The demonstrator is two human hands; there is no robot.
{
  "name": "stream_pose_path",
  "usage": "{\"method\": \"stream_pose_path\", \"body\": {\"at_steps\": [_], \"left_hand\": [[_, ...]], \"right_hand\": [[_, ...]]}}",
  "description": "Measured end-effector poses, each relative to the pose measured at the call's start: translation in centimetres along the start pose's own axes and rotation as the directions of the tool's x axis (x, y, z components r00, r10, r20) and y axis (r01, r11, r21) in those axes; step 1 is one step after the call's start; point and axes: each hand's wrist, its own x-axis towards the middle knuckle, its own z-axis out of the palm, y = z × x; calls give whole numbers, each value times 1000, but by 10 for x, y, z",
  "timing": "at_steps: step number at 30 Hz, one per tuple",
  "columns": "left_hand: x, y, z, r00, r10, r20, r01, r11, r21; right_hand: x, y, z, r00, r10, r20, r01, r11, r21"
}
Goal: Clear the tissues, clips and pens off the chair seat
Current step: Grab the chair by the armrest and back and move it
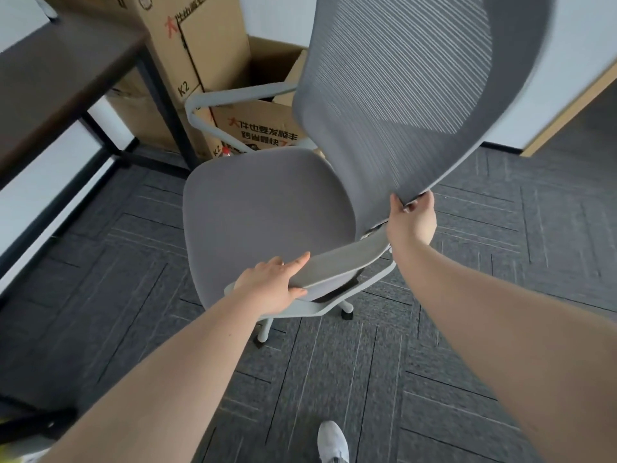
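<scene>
Grey fabric chair seat (267,208) bare, on dark patterned carpet (467,329) beside stacked cardboard boxes (213,55). Left hand (272,285): fingers (297,262) clamped on grey padded armrest (337,262). Right hand (413,219): fingers pinching lower edge of grey mesh backrest (410,81).

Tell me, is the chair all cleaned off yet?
Looks done: the seat is bare, no tissues, clips or pens showing. Right now the left hand grips the armrest and the right hand holds the mesh backrest. Nothing visibly left.
</scene>
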Motion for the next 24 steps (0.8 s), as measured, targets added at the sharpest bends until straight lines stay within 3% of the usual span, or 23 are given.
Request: {"method": "stream_pose_path", "body": {"at_steps": [10,24], "left_hand": [[-46,-67,9,998,62,22,-63,997,54],[-133,-262,18,998,44,52,-50,992,112]], "right_hand": [[-76,-3,11,997,62,41,-58,995,-83],[-249,-37,121,998,36,60,-26,987,-156]]}}
